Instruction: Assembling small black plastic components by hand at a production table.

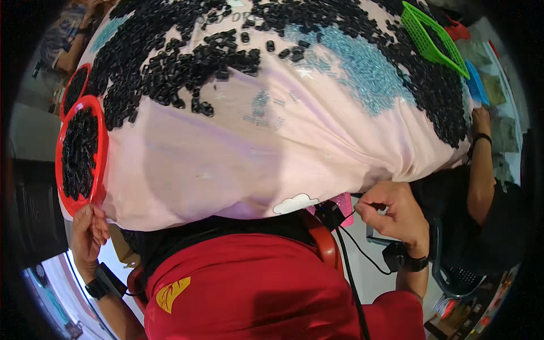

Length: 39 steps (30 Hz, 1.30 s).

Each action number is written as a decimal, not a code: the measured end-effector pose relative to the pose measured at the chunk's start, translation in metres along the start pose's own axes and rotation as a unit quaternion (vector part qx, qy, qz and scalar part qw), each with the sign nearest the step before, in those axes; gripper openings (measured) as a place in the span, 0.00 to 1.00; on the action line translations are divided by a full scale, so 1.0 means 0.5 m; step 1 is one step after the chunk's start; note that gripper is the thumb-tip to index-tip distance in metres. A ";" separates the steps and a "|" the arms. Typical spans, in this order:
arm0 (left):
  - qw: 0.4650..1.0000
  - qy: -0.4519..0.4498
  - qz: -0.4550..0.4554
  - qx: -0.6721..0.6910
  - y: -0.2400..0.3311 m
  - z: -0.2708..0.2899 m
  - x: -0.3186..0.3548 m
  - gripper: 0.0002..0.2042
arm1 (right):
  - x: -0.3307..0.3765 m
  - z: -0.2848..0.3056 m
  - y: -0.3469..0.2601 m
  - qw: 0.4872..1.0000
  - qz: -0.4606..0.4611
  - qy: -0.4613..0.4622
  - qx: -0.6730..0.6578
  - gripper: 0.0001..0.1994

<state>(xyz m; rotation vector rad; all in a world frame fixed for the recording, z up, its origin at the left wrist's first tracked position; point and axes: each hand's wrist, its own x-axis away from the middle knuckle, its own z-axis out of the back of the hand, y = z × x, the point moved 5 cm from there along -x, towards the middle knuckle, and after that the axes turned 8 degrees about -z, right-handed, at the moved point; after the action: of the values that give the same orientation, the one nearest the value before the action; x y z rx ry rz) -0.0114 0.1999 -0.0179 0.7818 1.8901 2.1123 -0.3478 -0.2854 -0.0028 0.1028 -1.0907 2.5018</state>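
A pale pink cloth covers the table in front of me. My left hand is at its near left corner, fingers curled together just below the rim of a red basket filled with small black plastic pieces. Whatever those fingers hold, if anything, is hidden. Beyond the cloth's near edge on the right, my right hand is closed in a pinch; I cannot make out anything between thumb and fingers. Many loose black plastic pieces and a heap of small clear bluish pieces lie across the far part of the cloth.
A green basket stands at the far right, a blue container beside it. Another person's hand rests at the right table edge; another person is far left. Black cables hang near a red chair.
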 end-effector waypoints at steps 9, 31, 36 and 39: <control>0.990 0.016 0.137 0.026 -0.167 0.086 0.062 0.18 | 0.034 -0.192 0.151 0.988 -0.136 -0.060 -0.051 0.14; 0.876 0.143 0.441 0.135 -0.290 0.077 0.141 0.08 | -0.021 -0.475 0.397 0.738 -0.462 -0.238 -0.431 0.23; 0.842 0.049 0.536 -0.016 -0.410 0.152 0.188 0.05 | -0.123 -0.451 0.361 0.787 -0.423 -0.243 -0.378 0.23; 0.846 -0.074 0.483 -0.211 -0.422 0.154 0.193 0.05 | -0.161 -0.431 0.357 0.808 -0.409 -0.241 -0.347 0.23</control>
<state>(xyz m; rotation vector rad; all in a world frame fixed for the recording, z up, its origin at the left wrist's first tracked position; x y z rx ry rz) -0.0946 0.3469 -0.1949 1.9766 0.8931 2.6931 -0.3244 -0.2670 -0.2925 0.8296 -1.6354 1.2283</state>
